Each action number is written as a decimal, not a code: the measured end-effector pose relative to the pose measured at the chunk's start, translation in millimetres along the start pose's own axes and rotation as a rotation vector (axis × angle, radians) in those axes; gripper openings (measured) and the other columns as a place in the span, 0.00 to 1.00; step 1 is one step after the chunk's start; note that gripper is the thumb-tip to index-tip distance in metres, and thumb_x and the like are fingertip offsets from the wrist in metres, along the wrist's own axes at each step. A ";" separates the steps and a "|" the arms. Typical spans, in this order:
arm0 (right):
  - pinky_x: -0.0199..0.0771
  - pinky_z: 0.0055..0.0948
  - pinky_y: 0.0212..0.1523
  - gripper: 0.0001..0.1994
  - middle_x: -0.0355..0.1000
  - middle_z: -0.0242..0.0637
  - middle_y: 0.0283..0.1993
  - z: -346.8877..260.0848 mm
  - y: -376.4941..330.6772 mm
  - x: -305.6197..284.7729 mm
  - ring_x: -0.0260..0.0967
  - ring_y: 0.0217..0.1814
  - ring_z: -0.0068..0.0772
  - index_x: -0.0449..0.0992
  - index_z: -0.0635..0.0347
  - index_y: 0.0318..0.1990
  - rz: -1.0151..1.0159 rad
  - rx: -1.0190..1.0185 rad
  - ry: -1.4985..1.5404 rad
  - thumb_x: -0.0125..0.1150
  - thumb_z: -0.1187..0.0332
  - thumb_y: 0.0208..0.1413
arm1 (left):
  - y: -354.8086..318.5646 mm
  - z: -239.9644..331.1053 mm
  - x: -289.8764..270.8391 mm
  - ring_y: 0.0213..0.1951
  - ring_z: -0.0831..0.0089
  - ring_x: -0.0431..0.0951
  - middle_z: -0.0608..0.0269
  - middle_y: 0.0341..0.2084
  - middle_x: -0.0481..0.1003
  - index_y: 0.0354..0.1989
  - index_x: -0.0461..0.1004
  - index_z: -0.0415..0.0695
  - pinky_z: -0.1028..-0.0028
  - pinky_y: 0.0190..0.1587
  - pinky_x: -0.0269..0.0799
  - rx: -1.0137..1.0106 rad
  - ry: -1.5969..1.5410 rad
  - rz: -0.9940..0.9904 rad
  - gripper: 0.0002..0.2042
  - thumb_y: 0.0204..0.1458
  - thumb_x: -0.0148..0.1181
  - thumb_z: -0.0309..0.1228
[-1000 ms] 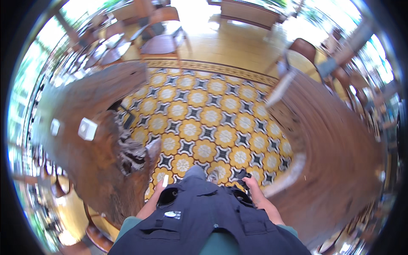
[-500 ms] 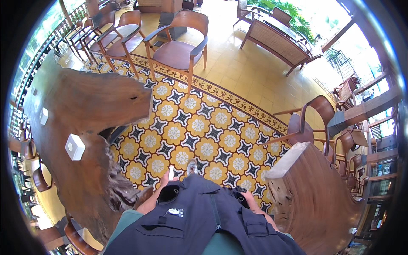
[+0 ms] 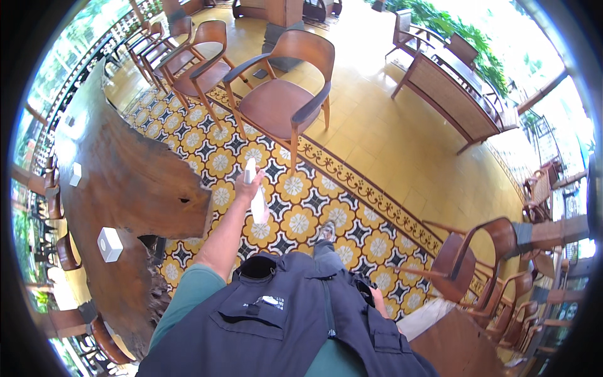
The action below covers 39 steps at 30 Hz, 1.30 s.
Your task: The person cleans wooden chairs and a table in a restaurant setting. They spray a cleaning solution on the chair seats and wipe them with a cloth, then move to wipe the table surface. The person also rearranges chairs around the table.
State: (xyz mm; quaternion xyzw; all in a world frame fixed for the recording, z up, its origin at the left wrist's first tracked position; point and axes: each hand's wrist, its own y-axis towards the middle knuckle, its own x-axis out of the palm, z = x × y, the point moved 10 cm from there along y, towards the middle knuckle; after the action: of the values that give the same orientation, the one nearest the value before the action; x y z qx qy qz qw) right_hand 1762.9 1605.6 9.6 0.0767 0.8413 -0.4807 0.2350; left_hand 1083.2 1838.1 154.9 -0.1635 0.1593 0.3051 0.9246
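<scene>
My left hand is stretched forward over the patterned floor, its fingers closed around a thin white sheet that looks like a cloth or tissue. One end of the sheet sticks up above the fingers, and the rest hangs below them. The brown wooden armchair stands just beyond that hand. On the right, only a strip of my right hand shows beside the dark vest, with its fingers hidden.
A rough-edged wooden slab table with white boxes on it lies to the left. Another wooden slab is at lower right. More armchairs line the far left; a tipped-looking chair stands right. A cane-backed bench is farther off.
My left hand has risen and reached forward with the white sheet, which hangs in fuller view. My right hand is more covered by the vest. The whole view has shifted as I walk.
</scene>
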 end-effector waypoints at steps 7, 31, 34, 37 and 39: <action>0.73 0.36 0.38 0.23 0.76 0.38 0.35 -161.8 112.8 -76.3 0.73 0.35 0.34 0.77 0.68 0.46 -0.064 -0.125 -0.172 0.69 0.65 0.40 | 94.3 93.8 55.1 0.29 0.76 0.79 0.66 0.26 0.81 0.39 0.83 0.43 0.71 0.35 0.73 -0.127 -0.044 0.122 0.14 0.52 0.69 0.40; 0.78 0.36 0.35 0.10 0.77 0.35 0.32 -690.1 345.1 -92.8 0.76 0.31 0.35 0.78 0.61 0.39 -0.133 -0.200 -0.152 0.63 0.74 0.46 | 406.7 171.0 168.6 0.24 0.80 0.75 0.71 0.28 0.79 0.46 0.82 0.48 0.73 0.30 0.71 -0.365 -0.171 0.161 0.17 0.51 0.70 0.42; 0.73 0.31 0.35 0.16 0.78 0.32 0.32 -760.5 369.8 -74.9 0.73 0.31 0.27 0.81 0.63 0.38 -0.182 -0.260 -0.074 0.69 0.60 0.46 | 439.2 233.3 207.1 0.24 0.81 0.73 0.71 0.30 0.78 0.46 0.81 0.46 0.77 0.29 0.70 -0.266 -0.443 -0.070 0.17 0.50 0.71 0.39; 0.72 0.30 0.34 0.14 0.76 0.30 0.30 -834.2 400.5 -55.0 0.73 0.31 0.27 0.80 0.63 0.38 -0.163 -0.331 -0.239 0.69 0.62 0.47 | 460.1 281.4 240.1 0.24 0.81 0.72 0.70 0.31 0.76 0.50 0.78 0.45 0.77 0.28 0.69 -0.245 -0.625 -0.242 0.19 0.50 0.70 0.37; 0.72 0.30 0.34 0.13 0.75 0.29 0.30 -882.1 419.5 -33.0 0.72 0.29 0.27 0.79 0.63 0.38 -0.217 -0.400 -0.225 0.69 0.65 0.48 | 471.2 297.9 259.6 0.23 0.81 0.71 0.70 0.32 0.76 0.51 0.77 0.45 0.77 0.27 0.69 -0.263 -0.671 -0.219 0.20 0.50 0.69 0.36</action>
State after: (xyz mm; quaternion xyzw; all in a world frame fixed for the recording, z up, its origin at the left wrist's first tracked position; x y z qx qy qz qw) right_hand 1656.9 2574.8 78.0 -0.1158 0.8917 -0.3325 0.2845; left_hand 1049.0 2448.3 222.8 -0.1877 -0.2116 0.2587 0.9236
